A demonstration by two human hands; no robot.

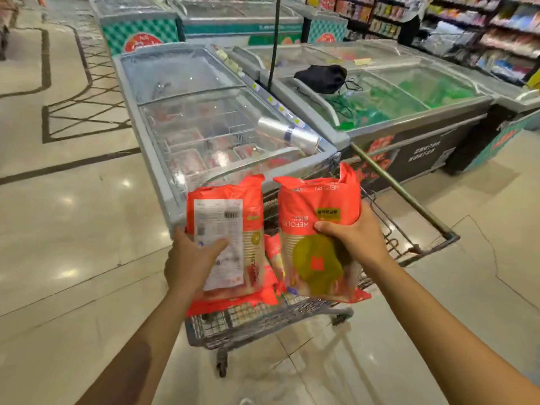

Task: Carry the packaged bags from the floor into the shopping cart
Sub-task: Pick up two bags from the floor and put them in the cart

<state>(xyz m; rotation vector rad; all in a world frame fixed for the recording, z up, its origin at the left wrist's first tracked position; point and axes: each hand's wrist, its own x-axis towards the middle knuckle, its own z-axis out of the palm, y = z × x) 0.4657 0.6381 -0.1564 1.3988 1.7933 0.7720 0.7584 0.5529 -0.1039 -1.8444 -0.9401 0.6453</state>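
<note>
At the far left of the frame we see the glossy tiled floor (73, 217) with dark inlaid lines running across it. Moving toward the centre, our left hand (190, 258) is closed around the left bag (225, 229), an orange-red package turned so that its white printed label and barcode face us; the thumb lies across the label and the fingers wrap behind. Below both bags stands the shopping cart (263, 323), a wire basket on wheels, and inside it we can make out more orange-red bags (248, 299) lying flat under the two we hold. Just right of centre, our right hand (350, 238) grips the right bag (318, 235), which shows its printed front with a green patch; the thumb presses across the front and the fingers curl around its right edge. The two held bags stand upright, side by side and close together, above the cart's basket. Behind the cart, in the middle of the frame, sits a glass-topped freezer (204, 121) with a roll of clear plastic bags (289, 134) lying on its lid. Further right a second freezer (394, 100) carries a black pouch (321, 77). In the upper right, store shelves (467, 30) hold blurred goods.
</note>
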